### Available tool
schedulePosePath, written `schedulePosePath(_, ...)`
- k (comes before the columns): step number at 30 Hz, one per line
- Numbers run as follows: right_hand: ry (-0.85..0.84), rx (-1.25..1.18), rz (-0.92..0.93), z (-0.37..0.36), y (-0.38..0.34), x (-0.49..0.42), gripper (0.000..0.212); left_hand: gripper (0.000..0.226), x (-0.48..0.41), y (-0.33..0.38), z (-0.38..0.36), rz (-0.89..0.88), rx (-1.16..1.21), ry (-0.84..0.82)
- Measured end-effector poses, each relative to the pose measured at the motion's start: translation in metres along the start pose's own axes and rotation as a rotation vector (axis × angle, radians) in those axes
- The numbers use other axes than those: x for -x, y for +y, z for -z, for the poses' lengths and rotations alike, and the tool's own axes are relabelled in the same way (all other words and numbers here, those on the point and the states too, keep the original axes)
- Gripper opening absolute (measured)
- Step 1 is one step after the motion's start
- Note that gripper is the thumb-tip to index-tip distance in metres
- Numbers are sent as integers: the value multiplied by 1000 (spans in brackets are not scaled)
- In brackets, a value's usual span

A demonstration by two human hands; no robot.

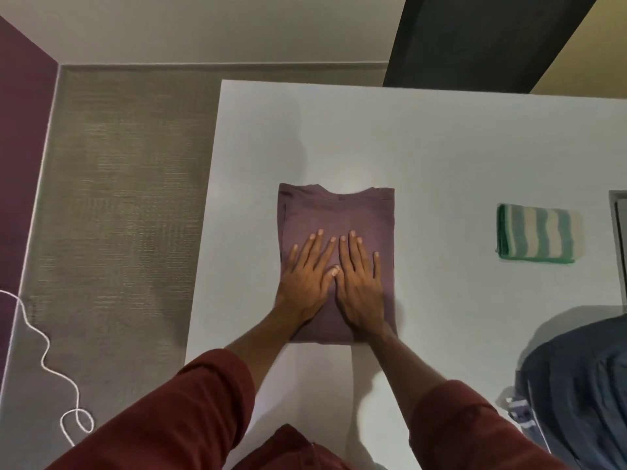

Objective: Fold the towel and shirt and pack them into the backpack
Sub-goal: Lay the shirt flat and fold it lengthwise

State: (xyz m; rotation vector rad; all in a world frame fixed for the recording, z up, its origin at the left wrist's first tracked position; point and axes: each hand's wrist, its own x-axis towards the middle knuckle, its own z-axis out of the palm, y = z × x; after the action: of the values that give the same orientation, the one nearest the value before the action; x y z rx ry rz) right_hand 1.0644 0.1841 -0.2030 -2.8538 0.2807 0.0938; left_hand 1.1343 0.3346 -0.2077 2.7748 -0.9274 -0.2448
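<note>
A mauve shirt (339, 212) lies folded into a rectangle on the white table (424, 137), collar at the far edge. My left hand (307, 279) and my right hand (361, 281) rest flat on it side by side, fingers spread, thumbs touching, holding nothing. A green and cream striped towel (537, 234) lies folded to the right of the shirt, apart from it. The dark blue backpack (576, 385) sits at the table's near right corner, partly cut off by the frame edge.
The table's left edge drops to a grey carpet (118, 198), where a white cord (44, 361) trails. A dark panel (475, 39) stands behind the table. A grey object (619, 239) shows at the right frame edge.
</note>
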Motion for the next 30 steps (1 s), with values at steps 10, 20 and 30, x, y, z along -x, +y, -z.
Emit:
schedulePosePath(10,-16,15,-92,-2,4,56,66,65,76,18,-11,28,62,36)
schedulePosePath(20,48,98,-76,-18,6,91,67,69,103,26,-28,75,-65,30)
schedulePosePath(30,-88,-8,102,4,10,146,73,73,169,18,-14,-65,38,-148)
